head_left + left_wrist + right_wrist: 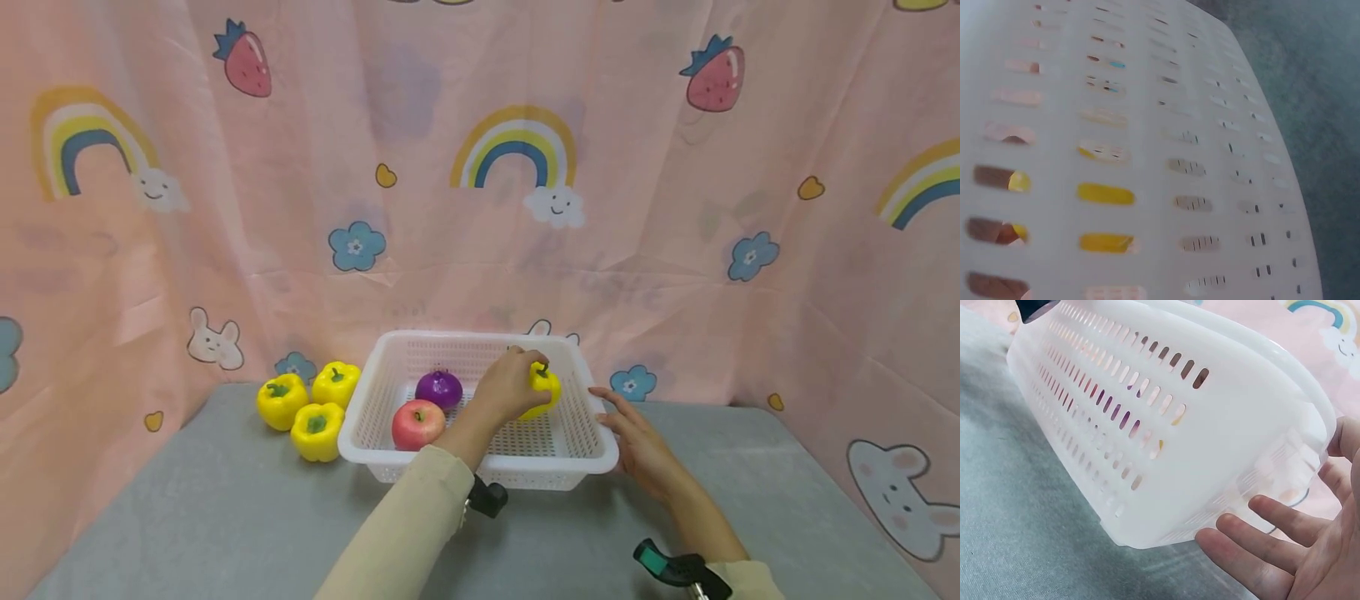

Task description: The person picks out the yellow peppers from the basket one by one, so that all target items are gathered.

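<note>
My left hand [510, 385] reaches over the front rim of a white plastic basket [480, 460] and grips a yellow bell pepper [542, 390] inside it, toward the right end. A red apple [417, 425] and a purple onion [438, 389] lie in the basket's left half. At the right end, my right hand [637, 437] touches the basket with its fingers extended. The right wrist view shows those fingers [1260, 540] spread along the end wall. Through the slots of the basket wall [1147, 181], the left wrist view catches bits of yellow.
Several yellow bell peppers [317, 432] stand grouped on the grey tabletop [187, 508], just left of the basket. Behind the table hangs a pink printed curtain [465, 275]. Dark camera straps are worn on both wrists.
</note>
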Demonstrator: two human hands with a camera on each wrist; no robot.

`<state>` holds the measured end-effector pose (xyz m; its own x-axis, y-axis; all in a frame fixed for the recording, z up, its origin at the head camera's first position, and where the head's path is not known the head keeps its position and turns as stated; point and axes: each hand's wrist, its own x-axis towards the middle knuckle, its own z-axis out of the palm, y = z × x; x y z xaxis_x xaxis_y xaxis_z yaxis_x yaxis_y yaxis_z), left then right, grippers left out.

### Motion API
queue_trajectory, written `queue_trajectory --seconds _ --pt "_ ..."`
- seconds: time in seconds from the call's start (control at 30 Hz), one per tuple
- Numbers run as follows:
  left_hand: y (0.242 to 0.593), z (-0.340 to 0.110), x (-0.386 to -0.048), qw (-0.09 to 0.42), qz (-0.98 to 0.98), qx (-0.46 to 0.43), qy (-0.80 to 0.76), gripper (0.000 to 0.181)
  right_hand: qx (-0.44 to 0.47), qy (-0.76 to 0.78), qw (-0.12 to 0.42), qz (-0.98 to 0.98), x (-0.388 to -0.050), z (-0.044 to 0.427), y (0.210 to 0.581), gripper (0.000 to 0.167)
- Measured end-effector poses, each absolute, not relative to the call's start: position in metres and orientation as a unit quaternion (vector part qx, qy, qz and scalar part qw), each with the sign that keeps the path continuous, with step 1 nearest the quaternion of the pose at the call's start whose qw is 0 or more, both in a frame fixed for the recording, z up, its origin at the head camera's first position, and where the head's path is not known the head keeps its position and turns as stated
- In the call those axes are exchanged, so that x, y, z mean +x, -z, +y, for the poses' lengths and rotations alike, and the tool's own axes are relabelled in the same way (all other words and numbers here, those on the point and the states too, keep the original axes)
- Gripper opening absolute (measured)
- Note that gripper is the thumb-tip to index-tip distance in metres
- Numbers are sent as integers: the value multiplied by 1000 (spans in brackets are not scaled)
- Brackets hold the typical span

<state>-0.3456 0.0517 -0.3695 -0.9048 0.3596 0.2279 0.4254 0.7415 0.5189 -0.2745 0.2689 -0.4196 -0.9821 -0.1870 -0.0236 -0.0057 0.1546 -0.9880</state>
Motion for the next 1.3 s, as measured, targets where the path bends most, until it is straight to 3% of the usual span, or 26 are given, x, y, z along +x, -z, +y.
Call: queue_trajectory --seconds 0.23,0.93,1.3 --pt "359 46 -342 110 -919 -181 334 51 -71 652 70 751 -274 267 420 57" --pt "349 -11 -308 126 -871 -184 438 50 -87 655 68 748 -274 273 423 58" --pt "347 -51 -281 191 -850 -216 441 48 -92 653 66 749 -275 269 422 59"
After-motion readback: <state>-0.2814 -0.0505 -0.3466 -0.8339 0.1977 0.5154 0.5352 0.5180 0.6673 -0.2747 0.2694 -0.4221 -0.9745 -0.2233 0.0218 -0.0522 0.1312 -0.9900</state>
